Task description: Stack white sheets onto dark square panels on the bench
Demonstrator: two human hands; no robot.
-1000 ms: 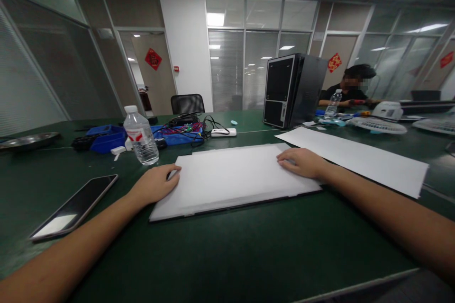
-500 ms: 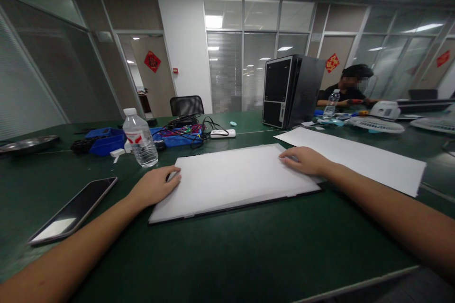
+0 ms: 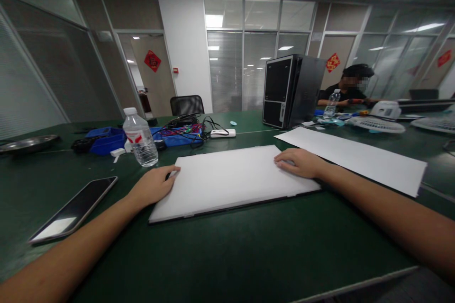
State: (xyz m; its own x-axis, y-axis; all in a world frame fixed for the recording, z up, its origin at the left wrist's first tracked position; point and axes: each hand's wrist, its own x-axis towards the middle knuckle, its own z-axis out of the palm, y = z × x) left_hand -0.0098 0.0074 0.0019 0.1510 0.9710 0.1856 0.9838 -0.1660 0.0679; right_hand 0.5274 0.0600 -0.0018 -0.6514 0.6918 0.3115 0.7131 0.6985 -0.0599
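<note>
A thin white rectangular panel with a dark edge lies flat on the green table, a white sheet layer on top. At its left edge is my left hand, index finger and thumb apart, their tips touching the panel; its other fingers are mostly hidden. My right hand lies over the right end, palm down, fingers stretched out on the white surface. Beyond that hand a larger white sheet lies on the table. Neither hand appears to lift anything.
A phone and a water bottle stand to the left. Behind are a blue tray with tangled cables, a white power strip and a black computer tower. Another person sits at the far right.
My right hand has slid slightly left across the panel, and the top sheet's right edge appears shifted inward. My left hand stays almost in place at the left edge.
</note>
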